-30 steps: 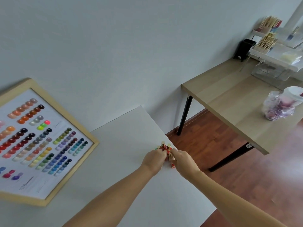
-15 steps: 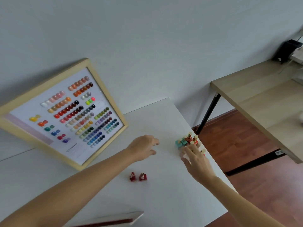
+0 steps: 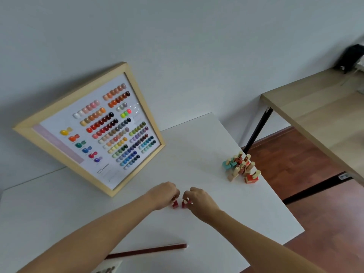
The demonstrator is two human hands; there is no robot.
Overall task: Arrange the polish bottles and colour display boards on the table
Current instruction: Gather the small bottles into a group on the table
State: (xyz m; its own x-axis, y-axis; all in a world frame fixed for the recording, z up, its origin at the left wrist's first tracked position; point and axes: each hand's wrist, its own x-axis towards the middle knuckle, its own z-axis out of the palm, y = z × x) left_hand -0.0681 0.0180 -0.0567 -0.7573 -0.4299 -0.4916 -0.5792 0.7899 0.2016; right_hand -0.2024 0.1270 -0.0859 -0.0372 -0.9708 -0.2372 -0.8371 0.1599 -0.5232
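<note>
Two small red polish bottles stand side by side mid-table. My left hand (image 3: 164, 195) pinches the left red bottle (image 3: 175, 204) and my right hand (image 3: 199, 200) pinches the right red bottle (image 3: 184, 204). A cluster of several polish bottles (image 3: 240, 168) in teal, red and beige with cream caps stands near the white table's (image 3: 206, 138) right edge. A wood-framed colour display board (image 3: 92, 127) leans against the wall at the back left. A second board with a dark red edge (image 3: 149, 250) lies flat at the near edge, partly hidden by my left arm.
A wooden table (image 3: 323, 115) with black legs stands to the right across a gap of red-brown floor (image 3: 291, 162). A black object (image 3: 349, 57) sits at its far corner by the wall.
Both hands left the bottle cluster at the right edge and came to the two red bottles mid-table, closing on them. The view swung left and down.
</note>
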